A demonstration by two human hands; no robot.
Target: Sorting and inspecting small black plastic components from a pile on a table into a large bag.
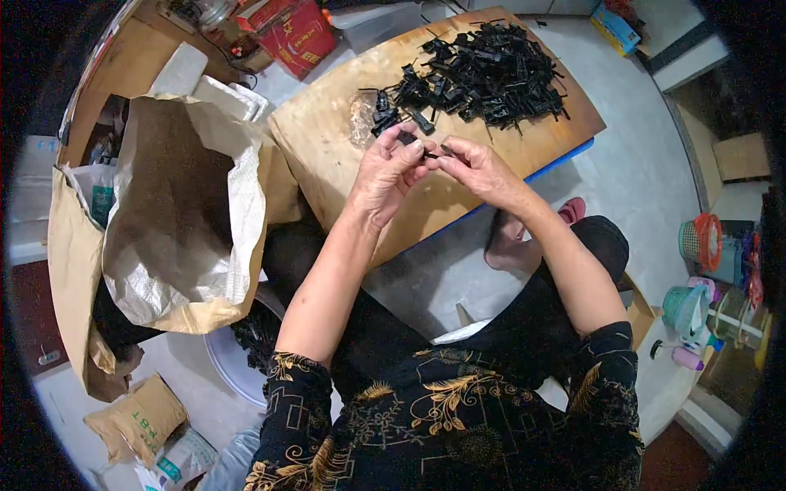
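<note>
Over the near part of a wooden board [319, 123], my two hands meet around a small black plastic part [431, 155]. My left hand [393, 168] pinches it from the left, fingers closed. My right hand [475, 168] pinches its other end between thumb and forefinger. Much of the part is hidden by the fingers, so its exact kind does not show. Just beyond my hands lies a large heap of similar black plastic parts [499, 74], with thin prongs sticking out. A smaller cluster [385, 114] of them sits closer to my left hand, beside a clear crumpled patch.
A big open paper sack [254, 196] with a white lining stands at my left. Below it are a pale tub [221, 368] of black pieces and a tan bag [139, 417]. A red box [286, 37] is beyond the board's left; colourful baskets [700, 241] are far right.
</note>
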